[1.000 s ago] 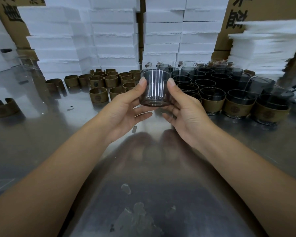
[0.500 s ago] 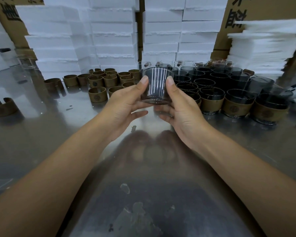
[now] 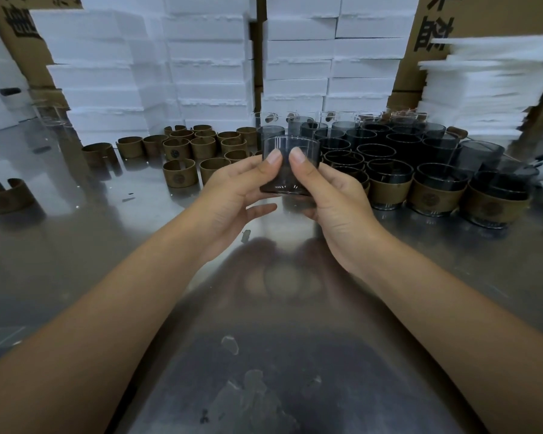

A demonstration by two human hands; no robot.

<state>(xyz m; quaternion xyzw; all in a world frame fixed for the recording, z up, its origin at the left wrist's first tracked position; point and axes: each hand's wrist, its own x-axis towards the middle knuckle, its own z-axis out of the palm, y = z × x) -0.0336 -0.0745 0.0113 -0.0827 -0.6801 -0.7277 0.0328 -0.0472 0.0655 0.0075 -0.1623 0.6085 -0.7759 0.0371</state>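
Left grip: clamped on the smoked glass cup; thumb pressed to the near wall, fingers curled round the left side, one finger lying straight below the base.
Right grip: clamped on the same cup; thumb on the near wall just beside the left thumb, fingers wrapped round the right side and underside.
Smoked glass cup: upright, mouth up, held in the air between both grips above the desk; wall dark and see-through.
Desk: polished metal; mirrors both grips and the cup directly beneath them.
Brown bands: open cuff-shaped sleeves standing on edge in a loose group on the desk, left of the cup; some show a round mark.
Single brown band: at the far left, well apart from the group.
Banded cups: front row to the right of the right grip; each dark glass wears a brown band round its lower half.
Plain dark cups: packed in rows behind the banded cups.
White foam boxes: stacked high along the far edge of the desk.
Cardboard cartons: behind the boxes, printed with black characters.
White sheets: a stack at the far right.
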